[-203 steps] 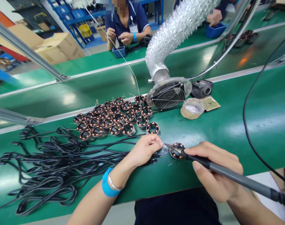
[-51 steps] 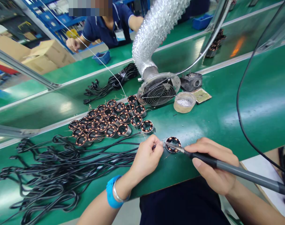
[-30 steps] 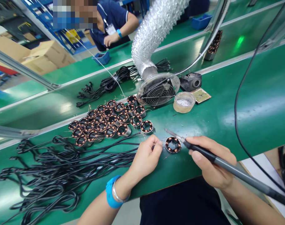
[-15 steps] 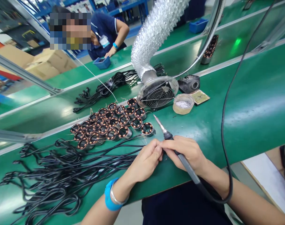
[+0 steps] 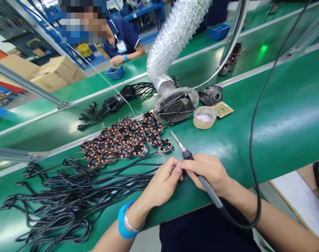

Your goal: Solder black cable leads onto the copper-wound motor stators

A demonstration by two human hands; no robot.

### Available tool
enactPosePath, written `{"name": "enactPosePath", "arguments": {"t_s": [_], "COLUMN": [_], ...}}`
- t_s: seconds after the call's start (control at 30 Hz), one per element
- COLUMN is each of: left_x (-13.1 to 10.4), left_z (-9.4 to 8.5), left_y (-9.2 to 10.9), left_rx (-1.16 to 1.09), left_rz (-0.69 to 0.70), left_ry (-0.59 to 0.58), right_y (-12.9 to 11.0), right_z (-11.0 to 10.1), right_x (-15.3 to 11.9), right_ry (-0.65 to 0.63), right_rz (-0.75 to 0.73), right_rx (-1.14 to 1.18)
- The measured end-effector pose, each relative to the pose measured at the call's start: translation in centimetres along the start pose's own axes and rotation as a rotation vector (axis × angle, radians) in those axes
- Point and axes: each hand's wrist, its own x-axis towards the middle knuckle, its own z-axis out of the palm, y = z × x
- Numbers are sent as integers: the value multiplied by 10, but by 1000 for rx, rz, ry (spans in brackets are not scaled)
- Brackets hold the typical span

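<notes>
A soldering iron (image 5: 207, 185) rests in my right hand (image 5: 210, 171), its bare tip pointing up and left toward the fan. The fingertips of that hand meet those of my left hand (image 5: 166, 180), which is closed in a pinch; what lies between its fingers is hidden. Just beyond them sits one copper-wound motor stator (image 5: 165, 145), with a thin wire hanging off its near side. Several more stators (image 5: 126, 138) stand in rows to its left. Black cables (image 5: 70, 196) spread over the green bench, some ends reaching close to my left hand.
A fan (image 5: 177, 107) under a silver duct (image 5: 172, 42) stands behind the stators. To its right are a round tub (image 5: 204, 117), a yellowish sponge (image 5: 222, 109) and a dark holder (image 5: 211, 95). The iron's cord (image 5: 251, 140) loops at right. A co-worker (image 5: 122, 42) sits across.
My hands stay almost in place, fingertips still together. Across the bench, the co-worker's arm has shifted and the hand has moved up and left from the blue bin.
</notes>
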Motion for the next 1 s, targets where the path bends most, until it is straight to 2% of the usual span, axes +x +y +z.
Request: {"name": "enactPosePath", "arguments": {"t_s": [0.13, 0.23, 0.4, 0.7, 0.87, 1.0], "left_x": [-1, 1, 7, 9, 11, 13], "left_z": [-1, -3, -3, -1, 2, 5], "left_y": [6, 5, -3, -1, 4, 5], "left_rx": [61, 11, -226, -365, -438, -435], "left_rz": [-32, -79, -91, -150, -243, -279], "left_ry": [-18, -30, -51, -43, -60, -12], "right_y": [-1, -1, 1, 0, 4, -3], "right_z": [-1, -6, -11, -5, -6, -1], "right_x": [-1, -2, -8, -10, -11, -11], "right_ry": [33, 36, -133, -31, -83, -66], "right_rz": [69, 124, 90, 58, -7, 62], "right_rx": [62, 114, 122, 110, 140, 106]}}
